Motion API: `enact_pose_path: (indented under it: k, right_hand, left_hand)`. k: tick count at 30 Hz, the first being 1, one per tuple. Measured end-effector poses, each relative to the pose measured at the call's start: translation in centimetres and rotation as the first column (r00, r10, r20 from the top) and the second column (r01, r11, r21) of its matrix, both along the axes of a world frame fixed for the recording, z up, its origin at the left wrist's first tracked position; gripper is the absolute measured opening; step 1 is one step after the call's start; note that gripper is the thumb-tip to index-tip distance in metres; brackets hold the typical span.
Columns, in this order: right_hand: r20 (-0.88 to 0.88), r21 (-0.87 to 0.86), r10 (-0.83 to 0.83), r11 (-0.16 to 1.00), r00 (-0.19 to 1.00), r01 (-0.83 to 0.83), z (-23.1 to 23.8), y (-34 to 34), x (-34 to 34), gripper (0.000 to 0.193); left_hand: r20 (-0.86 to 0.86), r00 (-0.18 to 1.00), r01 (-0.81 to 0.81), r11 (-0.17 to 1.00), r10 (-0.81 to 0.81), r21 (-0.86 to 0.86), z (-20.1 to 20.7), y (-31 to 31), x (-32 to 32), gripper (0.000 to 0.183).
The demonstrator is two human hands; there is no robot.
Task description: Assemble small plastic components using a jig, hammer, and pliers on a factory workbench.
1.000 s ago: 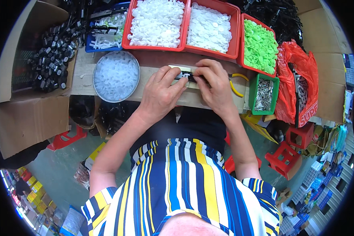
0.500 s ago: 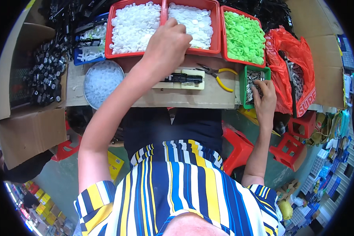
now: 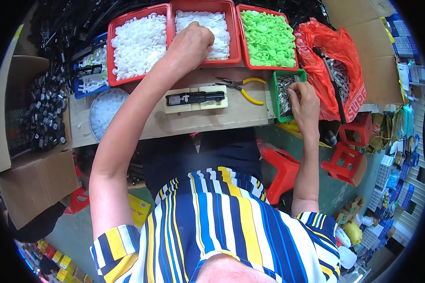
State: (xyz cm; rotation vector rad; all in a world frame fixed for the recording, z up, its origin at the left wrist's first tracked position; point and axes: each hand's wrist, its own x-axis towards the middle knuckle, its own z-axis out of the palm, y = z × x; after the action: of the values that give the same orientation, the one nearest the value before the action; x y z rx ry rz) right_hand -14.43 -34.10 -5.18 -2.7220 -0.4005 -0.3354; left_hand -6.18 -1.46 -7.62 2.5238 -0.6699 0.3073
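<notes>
My left hand [image 3: 190, 47] reaches over the middle red bin [image 3: 236, 45], its curled fingers down at the small white plastic parts [image 3: 220, 28]. Whatever lies between those fingertips is hidden. At the green tray [image 3: 276, 101] of thin metal pins [image 3: 284, 89], my right hand [image 3: 305, 103] has thumb and forefinger drawn together over the pins; anything pinched there is too small to make out. Between the two arms, a long black plastic assembly [image 3: 198, 97] lies in a cream-coloured holding block [image 3: 175, 109], untouched by either hand.
Yellow-handled pliers [image 3: 252, 90] lie beside the block. Red bins of white parts [image 3: 139, 42] and green parts [image 3: 269, 40] stand along the back. A round tub [image 3: 104, 111] is left, partly behind my forearm. A red plastic bag [image 3: 333, 45] and cardboard box [image 3: 368, 61] stand right.
The whole view has shifted, moving the table leftward in it. My right fingers have drawn together toward the tray's right edge. More of the black assembly shows beside my left forearm.
</notes>
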Motion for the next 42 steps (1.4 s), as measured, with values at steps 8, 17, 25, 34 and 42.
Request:
enact_pose_path:
  k: [8,17,25,34,42]
  right_hand:
    - [0.108,0.281,0.058,0.956,0.992,-0.086,2.1,4.8,-1.0,0.008]
    - [0.283,0.355,0.2,0.887,0.938,-0.296,1.3,12.8,-0.8,0.013]
    - [0.324,0.235,0.222,0.923,0.92,-0.306,1.0,13.7,-1.3,0.015]
    - [0.193,0.401,0.238,0.866,0.952,-0.298,1.3,14.4,-1.3,0.012]
    - [-0.097,0.601,0.471,0.73,0.877,-0.326,2.2,13.0,0.5,0.012]
  left_hand:
    - [-0.172,0.982,-0.133,0.935,0.079,-0.329,3.3,-1.1,-3.6,0.015]
    - [-0.551,0.827,-0.468,0.406,-0.109,-0.785,3.4,-3.0,-9.7,0.018]
    - [-0.505,0.861,-0.433,0.442,-0.054,-0.786,2.9,-2.5,-10.9,0.015]
    - [-0.492,0.87,-0.427,0.438,-0.041,-0.791,3.3,-2.0,-12.2,0.017]
    - [-0.666,0.673,-0.572,0.343,-0.323,-0.745,2.9,-0.9,-12.5,0.017]
